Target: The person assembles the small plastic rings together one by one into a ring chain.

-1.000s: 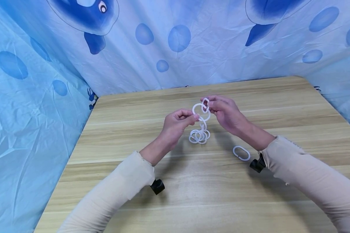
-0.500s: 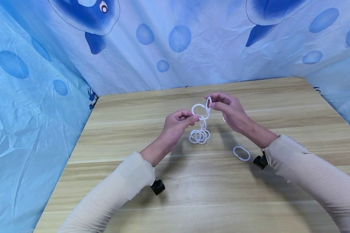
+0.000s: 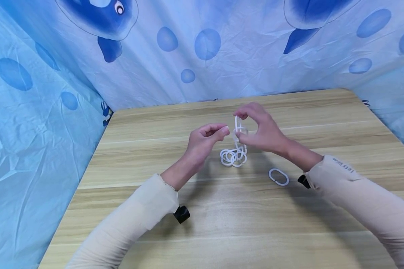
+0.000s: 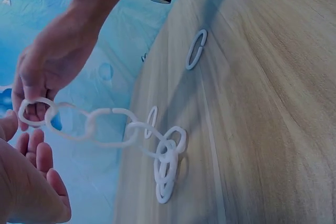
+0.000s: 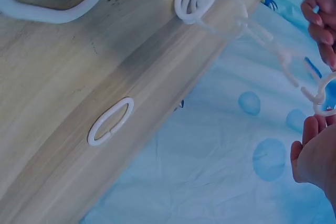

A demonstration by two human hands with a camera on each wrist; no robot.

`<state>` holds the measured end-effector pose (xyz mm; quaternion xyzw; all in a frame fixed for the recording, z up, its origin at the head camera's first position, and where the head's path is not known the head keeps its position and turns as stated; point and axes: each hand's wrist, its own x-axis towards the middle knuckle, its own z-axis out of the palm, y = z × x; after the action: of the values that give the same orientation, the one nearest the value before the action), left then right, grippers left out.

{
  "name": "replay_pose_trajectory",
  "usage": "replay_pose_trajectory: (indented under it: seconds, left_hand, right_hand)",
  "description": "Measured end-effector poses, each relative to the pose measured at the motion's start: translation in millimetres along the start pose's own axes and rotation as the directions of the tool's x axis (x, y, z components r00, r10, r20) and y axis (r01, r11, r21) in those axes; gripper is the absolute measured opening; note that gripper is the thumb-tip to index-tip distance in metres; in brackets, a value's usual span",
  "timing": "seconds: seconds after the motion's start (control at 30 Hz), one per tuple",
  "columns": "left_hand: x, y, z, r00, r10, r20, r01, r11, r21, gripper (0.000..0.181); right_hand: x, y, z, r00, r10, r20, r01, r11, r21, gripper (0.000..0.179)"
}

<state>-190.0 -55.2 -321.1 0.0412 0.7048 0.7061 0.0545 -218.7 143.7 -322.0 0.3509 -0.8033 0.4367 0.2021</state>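
Observation:
Between thumb and fingers, my right hand (image 3: 267, 132) pinches the end link of a white plastic link chain (image 4: 113, 144). The chain hangs from that hand, and its lower links lie heaped on the table. Just left of the chain is my left hand (image 3: 202, 142), thumb near the loosely curled fingers, nothing held in them. In the left wrist view, the fingers of my left hand (image 4: 31, 182) are beside the held end link, apart from it. My right hand (image 5: 317, 150) shows at the right edge of the right wrist view.
On the wooden table (image 3: 222, 216), a loose white oval link (image 3: 282, 172) lies by my right forearm. Another loose link (image 4: 148, 129) lies beyond the heap in the left wrist view. A blue curtain with whales (image 3: 242, 67) hangs behind the table.
My left hand has let go of the chain. My right hand has shifted its hold on the end link, and the chain now hangs straight down, its heap slightly further right.

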Motion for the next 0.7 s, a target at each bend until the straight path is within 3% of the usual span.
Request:
replay_pose_trajectory:
  seconds: [0.1,0.2,0.33,0.5,0.7]
  left_hand:
    - [0.0,0.6,1.9,1.0,0.012,0.024,-0.012,1.0,-0.006,0.025]
    - [0.1,0.3,3.2,0.999,0.02,0.035,-0.02,1.0,-0.007,0.023]
    - [-0.5,-0.8,2.4,0.998,0.037,0.045,-0.037,0.999,0.006,0.02]
    - [-1.9,-0.9,0.5,0.997,0.077,0.033,-0.079,0.995,0.069,0.017]
    - [-1.2,0.5,-0.2,0.995,0.099,-0.021,-0.097,0.99,0.106,0.018]
  right_hand:
    - [-0.7,1.0,4.6,0.987,-0.16,0.011,0.16,0.984,-0.082,0.043]
    - [-0.1,-0.3,8.2,0.955,-0.295,0.034,0.296,0.94,-0.169,0.043]
    - [0.8,-3.9,10.9,0.915,-0.395,0.079,0.402,0.878,-0.26,0.042]
    - [-0.9,-5.6,10.5,0.896,-0.431,0.112,0.443,0.837,-0.323,0.045]
    - [-4.2,-2.6,-1.7,0.919,-0.384,0.087,0.39,0.861,-0.326,0.06]
